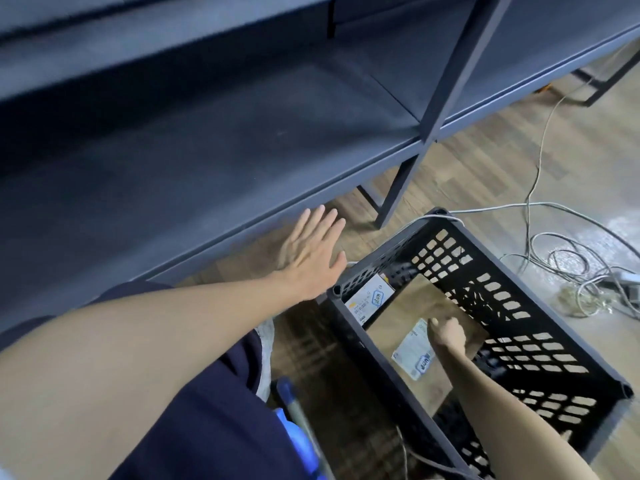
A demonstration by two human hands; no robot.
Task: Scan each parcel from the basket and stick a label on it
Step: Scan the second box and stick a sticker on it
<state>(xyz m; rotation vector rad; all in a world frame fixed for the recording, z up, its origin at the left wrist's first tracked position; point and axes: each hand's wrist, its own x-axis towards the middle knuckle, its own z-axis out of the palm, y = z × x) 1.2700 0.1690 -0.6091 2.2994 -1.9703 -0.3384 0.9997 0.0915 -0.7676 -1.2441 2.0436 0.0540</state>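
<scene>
Fingers [446, 323] of the right hand [448, 336] curled down onto the top parcel [408, 313] in the basket [540, 344], apparently pinching it near its label [414, 355]; the grip itself was partly hidden. Left hand [313, 252], at 10 o'clock from the basket, was released: fingers straight and spread, holding nothing, just beside the shelf [207, 161] edge.

Item 1. Basket: one, black, slotted, on the floor [485, 161] at 4 o'clock in view.

Item 2. Parcels: two visible. One brown, flat, lying uppermost under the right hand. A second at 10 o'clock inside the basket, showing mainly its white label [369, 299]. Others beneath could not be told.

Item 3. Labels: two counted, one per visible parcel. Whether these were shipping labels or the task's stickers could not be told.

Item 4. Cables [568, 258]: a loose tangle on the floor at 3 o'clock; number not countable.

Progress, judged: pick-up step in hand. No scanner or label roll in view. Scanning and labelling of at least these two parcels appeared outstanding.
</scene>
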